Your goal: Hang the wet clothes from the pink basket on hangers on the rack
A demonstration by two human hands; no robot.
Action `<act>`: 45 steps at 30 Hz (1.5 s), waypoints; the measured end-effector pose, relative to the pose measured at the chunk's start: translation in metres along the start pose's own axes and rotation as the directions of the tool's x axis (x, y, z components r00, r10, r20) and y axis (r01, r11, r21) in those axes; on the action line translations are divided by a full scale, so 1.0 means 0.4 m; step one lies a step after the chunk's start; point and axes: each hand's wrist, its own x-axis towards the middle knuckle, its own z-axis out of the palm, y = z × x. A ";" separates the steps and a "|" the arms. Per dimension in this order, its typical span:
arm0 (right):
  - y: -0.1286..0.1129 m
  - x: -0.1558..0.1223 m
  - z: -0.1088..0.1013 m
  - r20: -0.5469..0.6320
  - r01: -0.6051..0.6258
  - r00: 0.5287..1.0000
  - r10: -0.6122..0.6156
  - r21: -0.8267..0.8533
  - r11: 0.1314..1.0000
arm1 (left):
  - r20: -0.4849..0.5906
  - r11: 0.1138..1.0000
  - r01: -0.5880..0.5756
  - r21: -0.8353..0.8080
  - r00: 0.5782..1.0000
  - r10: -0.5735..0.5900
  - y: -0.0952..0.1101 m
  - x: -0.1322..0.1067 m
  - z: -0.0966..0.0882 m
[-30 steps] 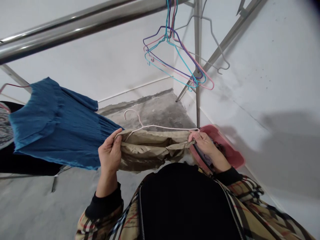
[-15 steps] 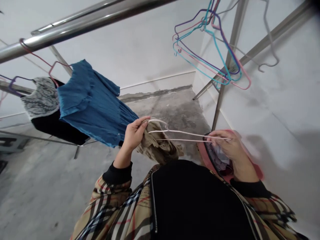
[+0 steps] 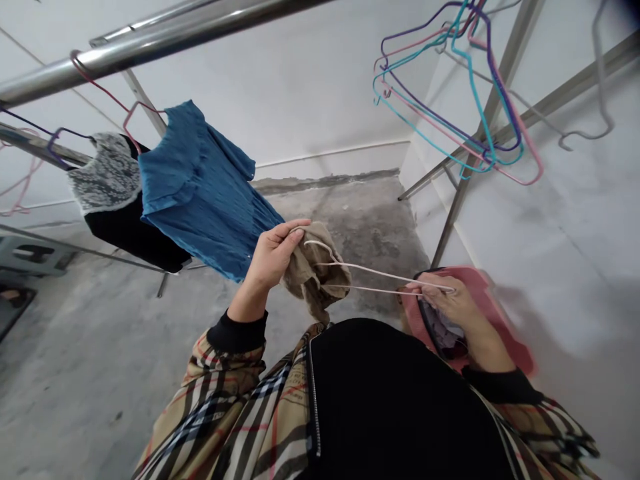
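Note:
My left hand [image 3: 277, 255] pinches the edge of a khaki garment [image 3: 320, 238], which hangs bunched below the fingers. A pale pink wire clothes hanger [image 3: 375, 271] stretches sideways between my hands. Its hook and left shoulder lie at the garment's opening, partly inside the cloth. At the other end, my right hand [image 3: 447, 298] is closed around the hanger's right corner. Just left of the garment hangs a blue dress [image 3: 200, 193] on a red hanger. What kind of garment the khaki cloth is, I cannot make out.
A steel rail [image 3: 150, 50] crosses the upper left, carrying the dress and a black top with a patterned yoke [image 3: 110, 173]. Several coloured hangers [image 3: 450, 87] hang upper right near a metal post [image 3: 463, 193]. A pink basket [image 3: 500, 320] with clothes stands below my right hand.
The hanger's left end has gone deeper into the khaki garment, whose cloth is now raised around the hook. The view has shifted, so the rail and hangers appear further right.

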 end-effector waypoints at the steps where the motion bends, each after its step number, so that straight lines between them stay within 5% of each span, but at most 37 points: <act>1: 0.004 0.004 0.007 0.003 0.007 1.000 -0.007 0.025 1.000 | -0.006 0.999 0.012 -0.033 1.000 -0.012 0.002 -0.001 0.001; 6: 0.041 0.029 0.072 -0.022 0.039 0.999 -0.035 0.216 0.976 | -0.025 0.987 0.031 -0.160 0.999 -0.035 0.016 -0.007 0.023; 13: 0.074 0.048 0.139 -0.123 0.015 0.992 0.032 0.368 0.930 | 0.008 0.992 0.033 -0.122 0.999 -0.032 0.027 -0.014 0.037; 18: 0.091 0.056 0.135 -0.162 0.070 0.987 0.007 0.465 0.882 | 0.211 0.988 0.106 -0.109 0.974 -0.081 0.022 -0.018 0.025; 22: 0.101 0.066 0.135 -0.143 0.058 0.990 0.015 0.486 0.872 | 0.338 0.998 -0.038 0.052 0.941 0.018 0.022 -0.015 0.018; 30: 0.137 0.091 0.103 0.085 -0.214 0.972 0.217 0.698 0.684 | 0.154 0.931 -0.234 0.280 0.968 0.197 0.060 -0.022 0.039; 36: 0.149 0.104 0.193 0.231 -0.368 0.929 0.289 0.497 0.786 | 0.176 0.911 -0.312 0.270 0.946 0.272 0.087 -0.038 0.077; 40: 0.125 0.116 0.246 0.179 -0.318 0.948 0.263 0.514 0.797 | 0.192 0.909 -0.328 0.258 0.939 0.284 0.089 -0.039 0.091; 45: 0.120 0.114 0.211 0.074 -0.288 0.951 0.299 0.561 0.776 | 0.110 0.932 -0.269 0.243 0.962 0.249 0.046 -0.032 0.050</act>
